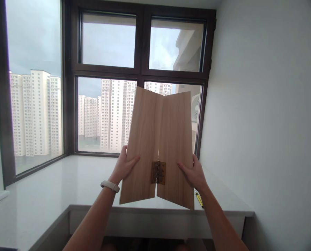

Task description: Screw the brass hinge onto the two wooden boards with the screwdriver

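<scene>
Two wooden boards, a left board [142, 139] and a right board [177, 132], are joined near their lower part by a brass-coloured hinge [158, 173]. They are held up in front of the window, angled to each other like a partly opened book. My left hand [125, 164] grips the outer edge of the left board, thumb on its front face. On the other side my right hand [193, 172] holds the right board's outer edge, its thumb also on the front. The fingers behind the boards are mostly hidden. A pale band circles my left wrist.
Below the boards is a white counter [92, 188] with a front edge and a recess under it. A yellow and black tool [199, 200] lies on it beside my right wrist. Dark window frames [141, 71] stand behind, and a white wall [254, 115] rises at the right.
</scene>
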### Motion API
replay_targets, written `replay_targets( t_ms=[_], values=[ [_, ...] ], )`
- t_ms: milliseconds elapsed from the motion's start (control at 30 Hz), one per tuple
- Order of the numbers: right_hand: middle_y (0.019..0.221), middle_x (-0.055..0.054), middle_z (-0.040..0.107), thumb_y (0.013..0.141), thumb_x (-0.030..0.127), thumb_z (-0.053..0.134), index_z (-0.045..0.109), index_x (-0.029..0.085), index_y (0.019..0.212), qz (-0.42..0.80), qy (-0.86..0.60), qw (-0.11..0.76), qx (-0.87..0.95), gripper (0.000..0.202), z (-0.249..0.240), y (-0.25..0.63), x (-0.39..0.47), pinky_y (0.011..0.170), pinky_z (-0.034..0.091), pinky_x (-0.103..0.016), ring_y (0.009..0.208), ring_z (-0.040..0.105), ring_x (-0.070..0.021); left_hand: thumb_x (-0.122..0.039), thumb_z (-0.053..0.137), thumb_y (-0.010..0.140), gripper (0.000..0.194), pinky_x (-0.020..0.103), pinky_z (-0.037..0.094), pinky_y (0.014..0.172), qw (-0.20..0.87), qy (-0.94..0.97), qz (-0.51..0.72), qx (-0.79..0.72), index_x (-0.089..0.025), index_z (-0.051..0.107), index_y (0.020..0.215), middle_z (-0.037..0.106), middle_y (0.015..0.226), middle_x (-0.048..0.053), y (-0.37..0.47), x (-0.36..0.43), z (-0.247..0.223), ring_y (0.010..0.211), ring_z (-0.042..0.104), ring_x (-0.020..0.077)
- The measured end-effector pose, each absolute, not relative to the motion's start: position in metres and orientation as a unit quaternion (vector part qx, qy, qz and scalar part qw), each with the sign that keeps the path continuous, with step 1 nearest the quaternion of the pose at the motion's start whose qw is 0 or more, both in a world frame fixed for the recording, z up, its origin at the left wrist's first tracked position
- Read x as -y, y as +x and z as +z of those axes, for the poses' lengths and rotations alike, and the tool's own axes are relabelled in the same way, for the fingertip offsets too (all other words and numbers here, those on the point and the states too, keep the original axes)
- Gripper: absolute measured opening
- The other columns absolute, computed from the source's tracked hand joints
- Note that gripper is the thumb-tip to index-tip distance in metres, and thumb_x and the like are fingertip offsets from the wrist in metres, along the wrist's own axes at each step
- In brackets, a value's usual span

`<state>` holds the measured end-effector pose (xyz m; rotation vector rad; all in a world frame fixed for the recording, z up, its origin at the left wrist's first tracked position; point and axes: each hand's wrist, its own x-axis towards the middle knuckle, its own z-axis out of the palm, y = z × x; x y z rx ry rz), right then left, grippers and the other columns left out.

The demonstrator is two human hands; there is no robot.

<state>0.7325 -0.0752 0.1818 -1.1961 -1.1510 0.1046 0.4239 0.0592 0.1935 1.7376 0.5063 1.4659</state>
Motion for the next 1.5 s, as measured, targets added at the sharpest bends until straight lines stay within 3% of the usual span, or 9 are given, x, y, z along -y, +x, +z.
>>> replay_targets(
  t_ms=[167,333,433,667,933,1267,1500],
  values=[
    [0.113,-0.010,0.078,0.068,0.051,0.091,0.061,0.022,0.121,0.134,-0.500,0.683,0.515,0.067,0.174,0.750,0.074,0.086,0.065,-0.050,0.099,0.076,-0.0326,-0.050,0.081,0.084,0.076,0.048,0.064,0.093,0.469,0.670,0.548,-0.175,-0.027,0.041,0.144,0.071,0.128,0.012,0.419,-0.066,0.182,0.110,0.074,0.0288],
    [0.124,-0.011,0.076,0.069,0.047,0.092,0.054,0.024,0.138,0.210,-0.487,0.689,0.494,0.082,0.158,0.758,0.065,0.086,0.065,-0.049,0.103,0.076,-0.0317,-0.047,0.083,0.085,0.108,0.051,0.061,0.100,0.511,0.642,0.545,-0.171,-0.035,0.013,0.166,0.063,0.143,0.015,0.428,-0.082,0.160,0.121,0.070,0.0306],
    [0.129,-0.010,0.074,0.070,0.046,0.091,0.050,0.026,0.145,0.250,-0.489,0.684,0.480,0.088,0.142,0.763,0.057,0.088,0.065,-0.050,0.107,0.076,-0.0322,-0.048,0.085,0.083,0.109,0.053,0.062,0.098,0.540,0.633,0.524,-0.183,-0.035,0.017,0.167,0.064,0.142,0.015,0.434,-0.093,0.145,0.119,0.071,0.0320],
    [0.119,-0.010,0.077,0.072,0.045,0.091,0.053,0.024,0.142,0.343,-0.511,0.656,0.436,0.083,0.089,0.788,0.031,0.086,0.065,-0.051,0.101,0.077,-0.0313,-0.048,0.088,0.079,0.107,0.049,0.065,0.090,0.605,0.594,0.479,-0.225,-0.032,0.025,0.164,0.068,0.138,0.016,0.452,-0.122,0.089,0.111,0.075,0.0311],
    [0.122,-0.014,0.076,0.070,0.044,0.092,0.055,0.022,0.138,0.408,-0.564,0.599,0.395,0.081,0.033,0.821,-0.002,0.083,0.065,-0.046,0.101,0.077,-0.0336,-0.037,0.099,0.065,0.126,0.049,0.065,0.082,0.688,0.514,0.421,-0.292,-0.032,0.022,0.164,0.071,0.132,0.017,0.477,-0.160,0.031,0.099,0.077,0.0345],
    [0.125,-0.013,0.076,0.073,0.046,0.087,0.052,0.022,0.142,0.418,-0.613,0.556,0.375,0.081,-0.004,0.851,-0.040,0.083,0.065,-0.041,0.103,0.077,-0.0323,-0.039,0.099,0.063,0.130,0.046,0.066,0.081,0.699,0.509,0.372,-0.339,-0.029,0.019,0.165,0.069,0.135,0.019,0.505,-0.213,-0.015,0.099,0.077,0.0343],
    [0.123,-0.014,0.076,0.073,0.043,0.088,0.051,0.019,0.142,0.415,-0.643,0.539,0.352,0.082,-0.004,0.859,-0.062,0.081,0.065,-0.040,0.100,0.077,-0.0311,-0.037,0.099,0.062,0.126,0.044,0.066,0.080,0.691,0.508,0.360,-0.366,-0.026,0.024,0.163,0.071,0.131,0.018,0.522,-0.242,-0.029,0.099,0.077,0.0334]
  ],
)
